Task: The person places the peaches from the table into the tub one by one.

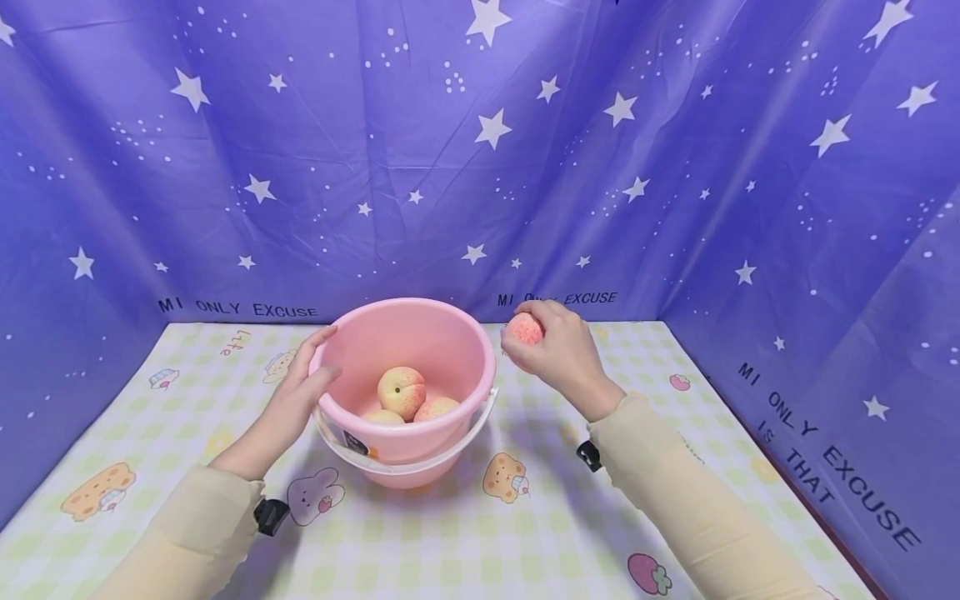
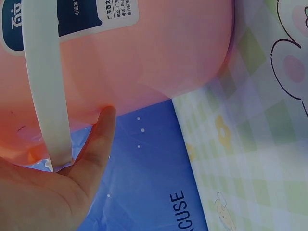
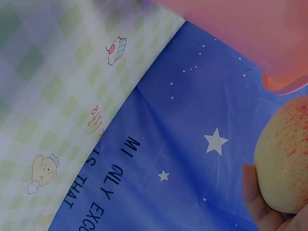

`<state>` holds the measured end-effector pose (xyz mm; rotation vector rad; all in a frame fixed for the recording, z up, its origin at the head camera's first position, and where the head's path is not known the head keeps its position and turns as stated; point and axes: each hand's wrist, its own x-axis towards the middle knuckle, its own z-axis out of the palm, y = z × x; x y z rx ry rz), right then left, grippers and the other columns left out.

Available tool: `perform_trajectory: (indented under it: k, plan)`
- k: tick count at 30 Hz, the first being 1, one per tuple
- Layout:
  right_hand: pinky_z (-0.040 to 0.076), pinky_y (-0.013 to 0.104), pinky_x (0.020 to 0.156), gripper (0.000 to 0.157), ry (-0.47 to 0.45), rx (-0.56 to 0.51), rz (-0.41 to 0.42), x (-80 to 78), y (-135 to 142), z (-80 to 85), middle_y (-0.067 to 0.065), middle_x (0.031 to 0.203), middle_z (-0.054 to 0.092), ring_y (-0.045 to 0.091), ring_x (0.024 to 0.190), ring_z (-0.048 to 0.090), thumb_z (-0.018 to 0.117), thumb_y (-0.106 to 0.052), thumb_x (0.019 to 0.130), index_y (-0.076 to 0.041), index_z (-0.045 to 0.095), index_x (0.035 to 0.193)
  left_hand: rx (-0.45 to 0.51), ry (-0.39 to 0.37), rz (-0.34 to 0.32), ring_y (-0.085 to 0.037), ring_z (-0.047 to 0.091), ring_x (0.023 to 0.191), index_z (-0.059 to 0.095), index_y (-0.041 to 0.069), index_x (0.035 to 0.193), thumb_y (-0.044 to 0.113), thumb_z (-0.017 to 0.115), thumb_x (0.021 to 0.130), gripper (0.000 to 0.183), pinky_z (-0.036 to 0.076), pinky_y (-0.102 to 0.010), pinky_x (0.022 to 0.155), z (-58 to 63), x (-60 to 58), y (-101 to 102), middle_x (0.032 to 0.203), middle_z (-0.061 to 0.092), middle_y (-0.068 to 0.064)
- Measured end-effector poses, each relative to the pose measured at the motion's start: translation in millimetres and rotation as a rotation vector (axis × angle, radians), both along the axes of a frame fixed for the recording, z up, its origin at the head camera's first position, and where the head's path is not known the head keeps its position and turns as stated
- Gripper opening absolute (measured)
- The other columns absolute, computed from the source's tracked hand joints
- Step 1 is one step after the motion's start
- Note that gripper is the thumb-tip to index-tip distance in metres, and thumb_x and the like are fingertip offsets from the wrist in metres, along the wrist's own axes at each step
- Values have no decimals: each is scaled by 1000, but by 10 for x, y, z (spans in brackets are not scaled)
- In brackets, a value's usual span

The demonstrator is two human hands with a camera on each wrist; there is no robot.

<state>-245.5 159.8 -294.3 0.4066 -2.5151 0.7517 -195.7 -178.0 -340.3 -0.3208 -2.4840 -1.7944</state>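
A pink bucket (image 1: 408,333) with a white handle (image 1: 420,463) stands on the table, the handle hanging down its near side. My left hand (image 1: 288,404) grips its left rim, thumb over the edge and fingers along the outside wall. Inside the bucket lie several peaches (image 1: 401,392), yellow with red blush. Just right of the bucket, raised above the table, my right hand (image 1: 566,354) holds another peach (image 1: 525,328). In the right wrist view that peach (image 3: 284,159) sits against the fingers, partly cut off by the frame.
A green-and-white checked cloth (image 1: 420,550) with cartoon prints covers the table. Behind and at the sides hangs a purple-blue curtain (image 1: 420,167) with white stars and printed words. The bucket carries a dark label (image 2: 82,19) on its outer wall.
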Motion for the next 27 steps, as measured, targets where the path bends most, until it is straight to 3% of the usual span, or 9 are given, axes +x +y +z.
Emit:
perform_trajectory:
  k: [27]
  plan:
    - [54, 39, 65, 34, 165, -50, 56, 6, -67, 63, 6, 98, 70, 24, 81, 65, 69, -34, 77, -12, 72, 104, 13, 0, -2, -40, 4, 153, 16, 15, 158, 22, 42, 98, 66, 6, -70, 118, -2, -5, 1, 166, 7, -16]
